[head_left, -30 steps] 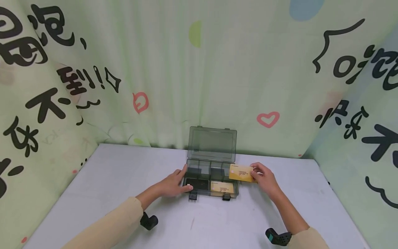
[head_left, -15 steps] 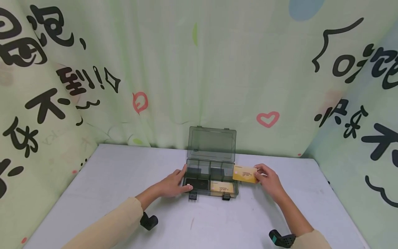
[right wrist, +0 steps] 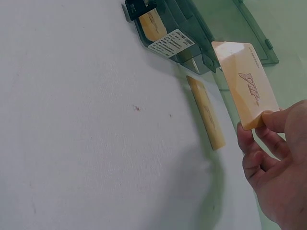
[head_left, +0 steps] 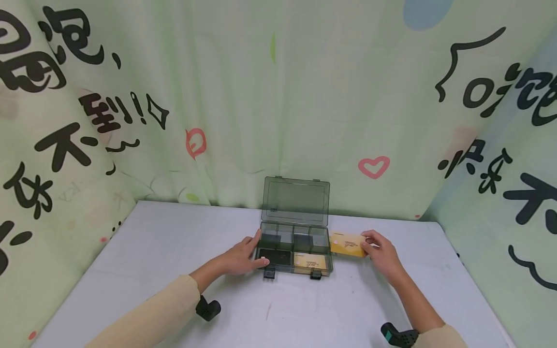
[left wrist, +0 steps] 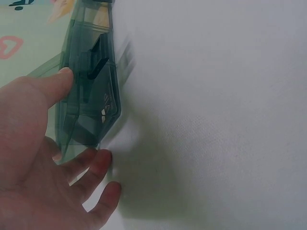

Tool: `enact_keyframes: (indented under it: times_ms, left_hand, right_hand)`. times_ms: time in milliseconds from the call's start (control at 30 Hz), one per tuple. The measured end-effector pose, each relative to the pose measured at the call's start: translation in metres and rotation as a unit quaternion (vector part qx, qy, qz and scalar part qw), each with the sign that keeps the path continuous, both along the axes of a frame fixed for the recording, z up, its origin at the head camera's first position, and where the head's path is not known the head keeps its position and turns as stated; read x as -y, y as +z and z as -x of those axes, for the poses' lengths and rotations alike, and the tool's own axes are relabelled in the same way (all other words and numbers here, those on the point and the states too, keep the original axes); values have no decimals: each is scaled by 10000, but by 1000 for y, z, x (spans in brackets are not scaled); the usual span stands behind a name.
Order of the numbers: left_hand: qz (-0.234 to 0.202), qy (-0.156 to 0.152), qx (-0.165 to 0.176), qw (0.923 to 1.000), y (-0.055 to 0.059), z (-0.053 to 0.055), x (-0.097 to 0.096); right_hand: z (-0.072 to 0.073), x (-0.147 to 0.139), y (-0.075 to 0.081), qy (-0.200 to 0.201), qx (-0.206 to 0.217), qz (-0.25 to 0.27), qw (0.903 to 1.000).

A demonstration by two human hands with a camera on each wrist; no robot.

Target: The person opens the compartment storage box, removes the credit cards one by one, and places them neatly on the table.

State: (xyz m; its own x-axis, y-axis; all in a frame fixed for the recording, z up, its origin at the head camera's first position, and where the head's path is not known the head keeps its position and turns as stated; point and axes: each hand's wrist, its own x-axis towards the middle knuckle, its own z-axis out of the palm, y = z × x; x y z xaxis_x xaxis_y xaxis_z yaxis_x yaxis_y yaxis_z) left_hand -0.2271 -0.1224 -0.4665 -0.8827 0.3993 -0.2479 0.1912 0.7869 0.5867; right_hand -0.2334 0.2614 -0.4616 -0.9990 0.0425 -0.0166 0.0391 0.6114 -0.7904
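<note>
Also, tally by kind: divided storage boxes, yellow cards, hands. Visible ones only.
Divided storage box: 1
Yellow cards: 3 (held card, loose card on the table, boxed card; any stacked beneath can't be seen)
Hands: 2 (left hand, right hand)
Total: 6

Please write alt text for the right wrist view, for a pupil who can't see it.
A right hand pinches a yellow card above a white table. A second yellow card lies on the table near an open, see-through box with a printed label on its side and a third yellow card inside.
</note>
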Motion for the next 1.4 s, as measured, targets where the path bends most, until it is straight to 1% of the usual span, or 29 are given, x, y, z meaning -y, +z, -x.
enact_keyframes:
  times_ms: [267,367,600,733,900,1133,1400]
  left_hand:
    - [-48,7,19,10000,-4,1,1]
    - [-80,27,4,10000,-3,0,1]
    - [-101,43,-1,9999,-2,-2,1]
    - [-107,61,13,9999,-1,-2,1]
    - [-87,82,20,9999,1,-3,0]
    - [-70,46,1,10000,1,-2,0]
    - [-95,41,10,9999,1,-2,-1]
  right_hand:
    - [-5,-11,-6,-45,49,-85,9999]
    - [-6,-15,-8,-69,69,-123,9999]
    - [-9,-20,-10,-108,85,-341,9993]
    - [-10,-22,-13,-122,167,-523,9984]
    - [-12,-23,-18,0,234,-743,9970]
    - [-13,-21,-20,73,447,-639,9969]
    - [-15,-19,-19,95,509,-656,9965]
